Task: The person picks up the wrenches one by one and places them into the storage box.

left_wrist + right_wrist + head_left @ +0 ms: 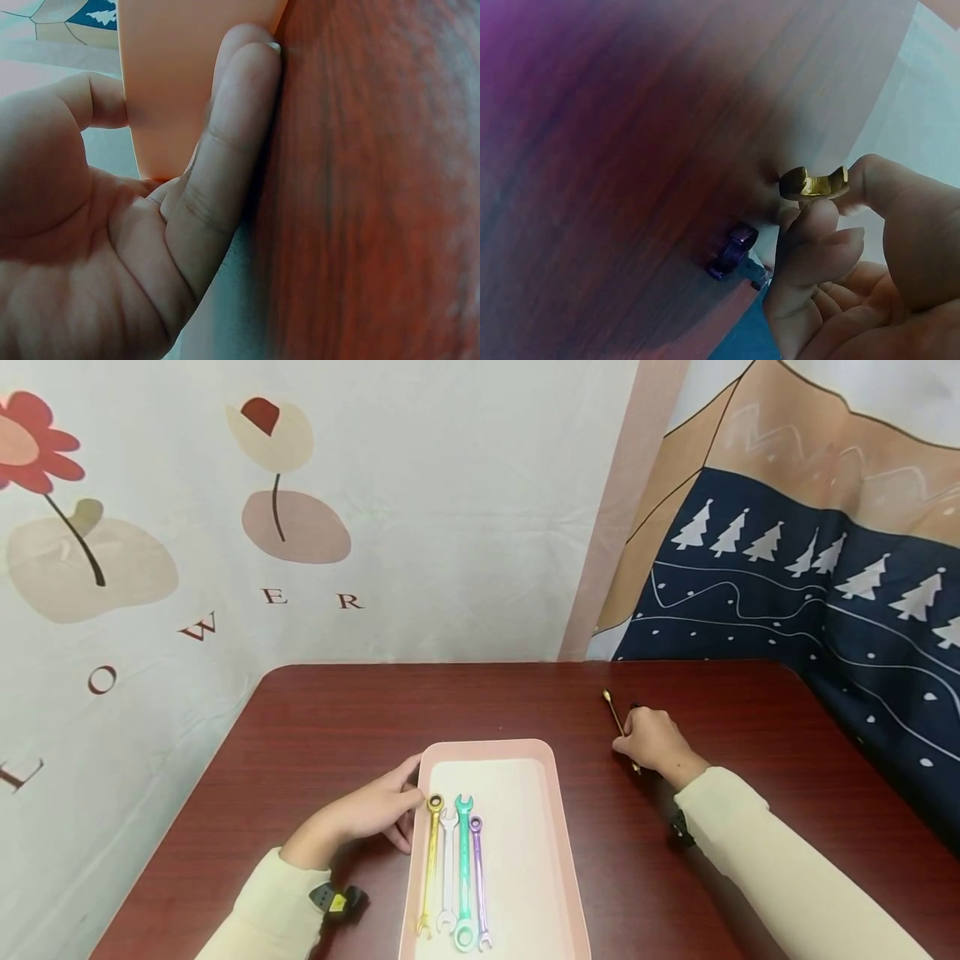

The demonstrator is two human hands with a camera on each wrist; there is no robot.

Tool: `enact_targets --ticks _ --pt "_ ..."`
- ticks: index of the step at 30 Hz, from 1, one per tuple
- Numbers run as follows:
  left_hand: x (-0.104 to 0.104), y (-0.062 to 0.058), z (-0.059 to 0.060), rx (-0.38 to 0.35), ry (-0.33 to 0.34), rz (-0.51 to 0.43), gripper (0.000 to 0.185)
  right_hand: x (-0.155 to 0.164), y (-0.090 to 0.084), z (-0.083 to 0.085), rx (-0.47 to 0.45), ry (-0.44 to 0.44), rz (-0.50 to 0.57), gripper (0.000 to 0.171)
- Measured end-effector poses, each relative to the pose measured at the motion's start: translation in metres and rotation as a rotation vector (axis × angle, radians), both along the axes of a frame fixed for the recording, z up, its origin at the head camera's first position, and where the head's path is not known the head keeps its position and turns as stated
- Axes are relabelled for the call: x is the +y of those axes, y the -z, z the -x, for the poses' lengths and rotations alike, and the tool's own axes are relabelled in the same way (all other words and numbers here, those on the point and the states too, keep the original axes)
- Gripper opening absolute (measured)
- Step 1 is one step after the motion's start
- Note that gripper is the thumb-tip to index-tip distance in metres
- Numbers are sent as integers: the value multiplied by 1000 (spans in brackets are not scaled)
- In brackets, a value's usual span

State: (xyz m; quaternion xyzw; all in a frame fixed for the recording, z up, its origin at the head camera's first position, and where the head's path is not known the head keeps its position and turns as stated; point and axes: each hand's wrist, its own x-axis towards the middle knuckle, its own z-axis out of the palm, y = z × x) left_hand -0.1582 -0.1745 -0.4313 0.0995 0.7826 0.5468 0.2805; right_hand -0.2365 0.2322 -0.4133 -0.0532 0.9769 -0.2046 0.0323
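My left hand (372,810) is at the left side of the pink tray (561,827), its thumb at the rim and its other fingers along the outer wall. In the left wrist view the fingers (232,142) lie against that wall, low by the tabletop. Inside the tray, a gold wrench (432,864), a silver wrench (448,872), a teal wrench (464,860) and a purple wrench (480,885) lie side by side. Right of the tray, my right hand (654,742) pinches another gold wrench (615,712). A dark purple wrench end (733,251) shows beside that hand's fingers.
The dark red wooden table (360,706) extends around the tray and both hands. Behind it hangs a pale cloth (465,527) with printed flowers, and a dark blue patterned cloth (750,593) hangs at the right. The tray's near end runs out of view.
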Motion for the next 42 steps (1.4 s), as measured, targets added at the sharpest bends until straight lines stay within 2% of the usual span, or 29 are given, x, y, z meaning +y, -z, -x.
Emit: enact_targets --ticks 8,16,26,31,42 --pt "0 0 0 2 2 -4 76 0 1 -1 -25 21 14 17" --pt "1 1 0 4 4 -6 76 -1 -2 -2 -31 26 -10 28" --pt "1 0 1 6 12 -8 74 -3 -4 -3 -23 31 -49 22" --pt "1 0 1 3 6 -7 74 -1 -3 -4 -15 11 -25 24" --pt "0 -1 0 1 4 -4 75 0 5 -6 4 -4 71 17"
